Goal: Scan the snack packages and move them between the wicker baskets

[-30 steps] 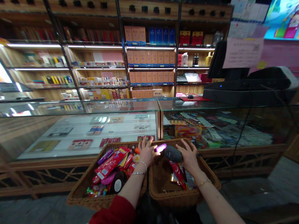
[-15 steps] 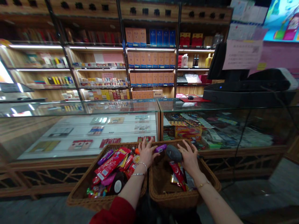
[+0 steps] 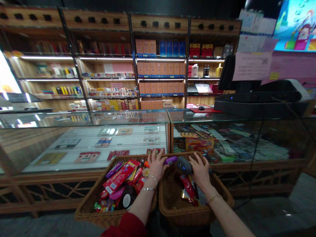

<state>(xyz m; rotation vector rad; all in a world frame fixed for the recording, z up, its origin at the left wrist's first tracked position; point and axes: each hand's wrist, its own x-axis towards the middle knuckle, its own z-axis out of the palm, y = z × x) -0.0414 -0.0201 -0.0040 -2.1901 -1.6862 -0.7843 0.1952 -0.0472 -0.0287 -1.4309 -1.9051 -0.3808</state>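
Note:
My left hand [image 3: 156,166] holds a small purple packet [image 3: 170,160] between thumb and fingers, over the gap between two wicker baskets. My right hand [image 3: 201,170] grips a dark grey handheld barcode scanner [image 3: 184,165], its head facing the purple packet. The left basket [image 3: 86,207] is heaped with red, purple and yellow snack packets [image 3: 118,177]. The right basket [image 3: 223,192] holds only a few packets, one red [image 3: 189,190].
The baskets stand in front of a glass display counter [image 3: 98,144] with goods inside. A black till and monitor [image 3: 259,95] sit on the counter at right. Lit shelves of boxes [image 3: 160,70] line the back wall.
Both hands with the purple packet and scanner stay together over the baskets. The whole scene has slid down in the picture. The packet's bright glare of a second ago is gone.

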